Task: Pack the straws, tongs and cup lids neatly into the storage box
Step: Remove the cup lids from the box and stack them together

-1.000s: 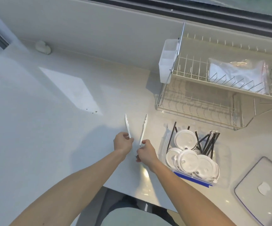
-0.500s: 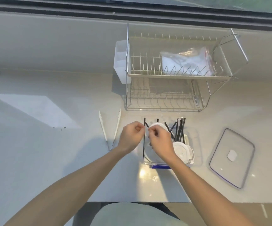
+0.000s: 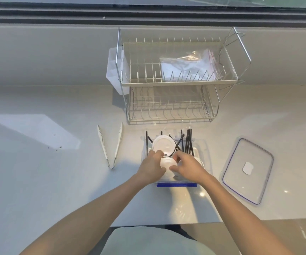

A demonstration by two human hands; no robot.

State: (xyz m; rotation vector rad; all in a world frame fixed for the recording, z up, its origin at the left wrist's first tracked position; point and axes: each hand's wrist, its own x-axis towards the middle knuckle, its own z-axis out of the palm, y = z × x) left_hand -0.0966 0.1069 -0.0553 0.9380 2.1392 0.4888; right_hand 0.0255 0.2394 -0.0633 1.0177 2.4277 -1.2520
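Note:
A clear storage box [image 3: 206,159] with a blue front clip stands on the counter in front of me. Several black straws [image 3: 188,142] stick up at its far side, and white cup lids [image 3: 163,145] lie inside. My left hand [image 3: 153,167] and my right hand [image 3: 187,165] are both in the box, their fingers closed around the edges of a white cup lid [image 3: 167,165] between them. White tongs [image 3: 111,146] lie spread on the counter to the left of the box, untouched.
The box's clear lid [image 3: 247,170] with a blue rim lies on the counter to the right. A two-tier wire dish rack [image 3: 176,81] stands behind the box, with a plastic bag [image 3: 187,68] on its upper tier. The counter's front edge runs below my arms.
I let go of the tongs, which now lie on the counter. Both hands moved right into the box and took hold of a cup lid. The view shifted right.

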